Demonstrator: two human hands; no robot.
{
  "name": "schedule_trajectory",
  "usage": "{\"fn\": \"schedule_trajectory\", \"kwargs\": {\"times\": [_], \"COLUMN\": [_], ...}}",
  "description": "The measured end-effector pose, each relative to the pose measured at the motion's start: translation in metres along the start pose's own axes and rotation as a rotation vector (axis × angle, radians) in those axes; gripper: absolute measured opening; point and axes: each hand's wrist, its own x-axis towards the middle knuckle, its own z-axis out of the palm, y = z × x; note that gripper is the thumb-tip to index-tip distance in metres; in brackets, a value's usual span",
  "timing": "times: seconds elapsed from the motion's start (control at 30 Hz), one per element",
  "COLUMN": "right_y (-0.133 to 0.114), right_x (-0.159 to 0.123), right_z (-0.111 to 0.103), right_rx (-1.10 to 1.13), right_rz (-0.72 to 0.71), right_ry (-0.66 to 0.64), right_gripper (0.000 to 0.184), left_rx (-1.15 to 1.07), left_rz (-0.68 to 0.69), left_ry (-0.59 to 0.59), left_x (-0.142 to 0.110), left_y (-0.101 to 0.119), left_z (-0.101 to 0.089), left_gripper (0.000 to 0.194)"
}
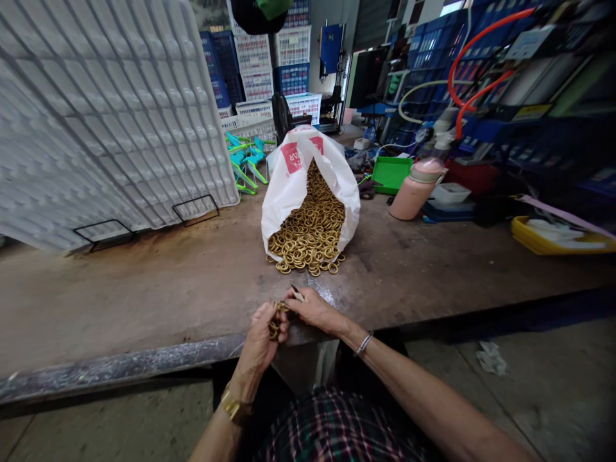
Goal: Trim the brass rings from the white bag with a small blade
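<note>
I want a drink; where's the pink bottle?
The pink bottle lies tilted on the workbench, right of the white bag of brass rings, beside a green tray.

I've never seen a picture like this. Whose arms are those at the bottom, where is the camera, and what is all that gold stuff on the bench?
The camera sits on a person's head and looks forward and down, so the two bare arms reaching in from the bottom are that person's own. There is no machine here.

The left hand, with a gold watch at the wrist, holds a small bunch of brass-coloured rings. The right hand, with a bracelet at the wrist, touches that bunch and holds a small pointed tool; what kind is too small to tell.

On the worn workbench lies a white plastic bag, open, with many more rings spilling out. To the right stands a pink bottle; to the left lean white plastic trays.
</note>
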Motion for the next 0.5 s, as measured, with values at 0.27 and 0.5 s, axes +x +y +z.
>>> {"fn": "schedule_trajectory", "kwargs": {"times": [0.27, 0.5], "right_y": [0.004, -0.008], "right_x": [-0.001, -0.002], "right_z": [0.001, 0.004], "right_rx": [0.005, -0.094], "right_rz": [-0.039, -0.173], "right_ry": [0.218, 0.281], "right_gripper": [0.011, 0.012], "left_rx": [0.122, 0.072], "left_rz": [0.021, 0.023], "left_ry": [0.113, 0.167], "left_x": [0.001, 0.003], "left_y": [0.002, 0.000], "left_z": [0.002, 0.002], "left_gripper": [0.032, 0.034]}}
